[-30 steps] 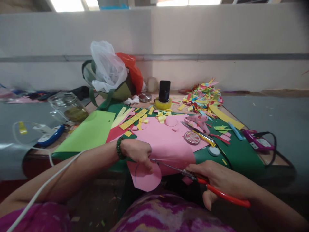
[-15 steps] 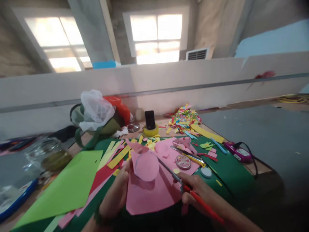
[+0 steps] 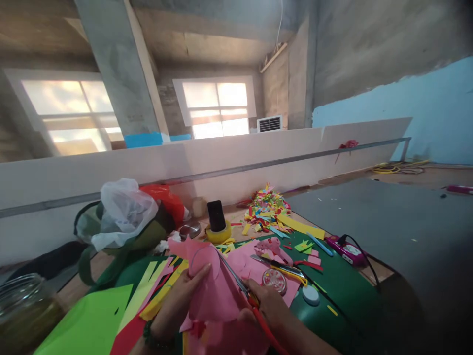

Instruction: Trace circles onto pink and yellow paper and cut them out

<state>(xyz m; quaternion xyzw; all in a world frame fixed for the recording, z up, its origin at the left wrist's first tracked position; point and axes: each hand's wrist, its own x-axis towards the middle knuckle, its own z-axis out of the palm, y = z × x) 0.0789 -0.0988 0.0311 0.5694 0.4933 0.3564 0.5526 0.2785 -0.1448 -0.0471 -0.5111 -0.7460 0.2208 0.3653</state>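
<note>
My left hand (image 3: 190, 293) is closed on the left side of a pink paper sheet (image 3: 214, 301), its thumb lying on the front. A drawn round outline shows near the sheet's upper part. My right hand (image 3: 264, 301) grips red-handled scissors (image 3: 236, 278), their metal blades pointing up and left against the sheet beside the outline. Just right of the blades lie a round clear case (image 3: 274, 280) with a pink pattern, a yellow utility knife (image 3: 284, 267) and a pink glue gun (image 3: 273, 250), on more pink paper.
Green paper (image 3: 92, 318) and coloured strips lie left on the dark green mat (image 3: 354, 291). A glass jar (image 3: 27, 313) stands far left. Behind are a bag (image 3: 127, 217), a phone (image 3: 216, 215) on yellow tape and a heap of paper scraps (image 3: 268, 204). A purple device (image 3: 346, 250) sits right.
The view has tilted up and turned right. The pink sheet is now turned and bent in my left hand, whose thumb has come onto its front. The scissors stay in my right hand.
</note>
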